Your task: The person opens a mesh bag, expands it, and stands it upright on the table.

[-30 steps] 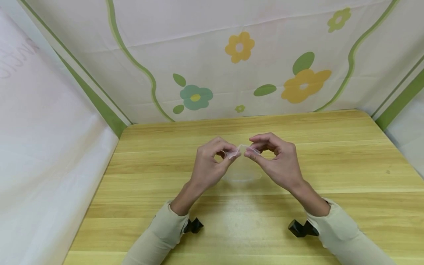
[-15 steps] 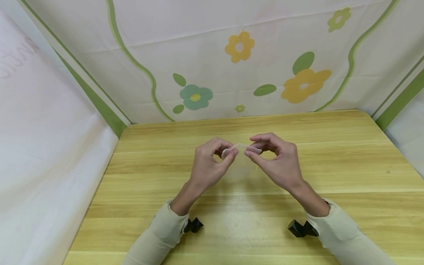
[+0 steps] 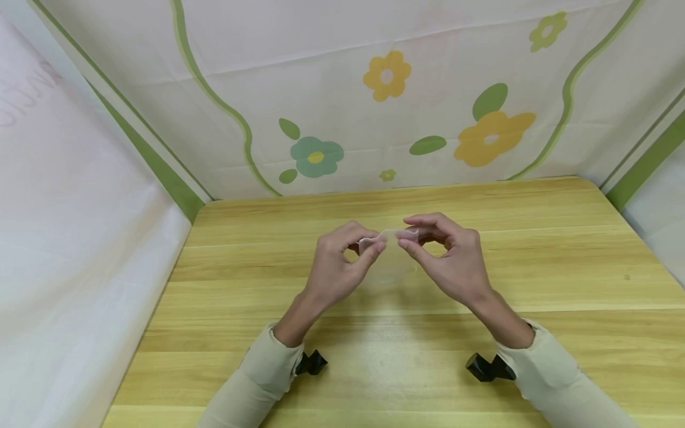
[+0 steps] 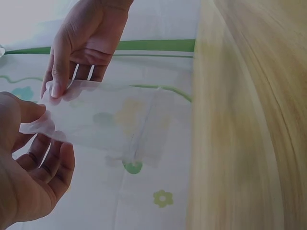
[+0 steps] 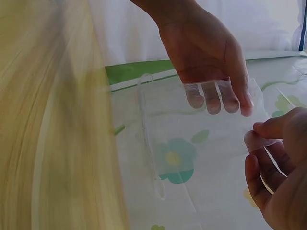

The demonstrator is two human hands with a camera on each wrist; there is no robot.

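A thin see-through plastic bag or sheet (image 3: 390, 261) hangs between the two hands above the table. Its upper edge is pinched on one side by the left hand (image 3: 339, 258) and on the other by the right hand (image 3: 452, 258), thumbs towards the camera. In the left wrist view the clear sheet (image 4: 105, 115) stretches away from the left hand (image 4: 29, 163) and the right hand (image 4: 86, 43), with a crease near its far end. The right wrist view shows the sheet (image 5: 177, 124) with a narrow folded strip along its far edge; several fingers of the left hand (image 5: 206, 52) show through it.
The wooden table (image 3: 396, 362) lies under both arms. A white cloth with printed flowers (image 3: 332, 71) stands behind it, and another white cloth (image 3: 80, 238) is at the left. Black mounts (image 3: 313, 362) stick out at both wrists.
The upper edge of the sheet has changed from a peaked, bent shape to a flatter one, with its pinched corners turned upward. Both hands have stayed almost in place.
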